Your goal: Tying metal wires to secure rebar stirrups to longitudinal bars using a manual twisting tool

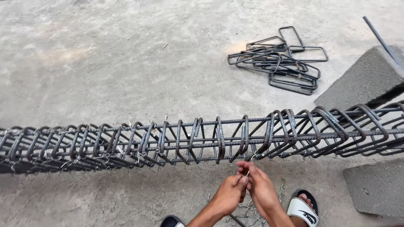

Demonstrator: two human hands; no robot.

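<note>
A long cage of steel reinforcing bars [202,141] with many rectangular stirrups runs across the view from left to right, lying above a concrete floor. Just below its near bottom bar, my left hand [229,195] and my right hand [261,187] are pressed together, both pinching a thin piece of tie wire [248,172] between the fingertips. The wire's tip points up toward the cage's lower bar. Thin wire ties show at several stirrup joints.
A pile of loose rectangular stirrups [280,59] lies on the floor behind the cage. A grey concrete block [362,80] props the cage at the right, another block [376,187] sits at lower right. Wire scraps [248,212] and my sandalled foot [303,208] are below.
</note>
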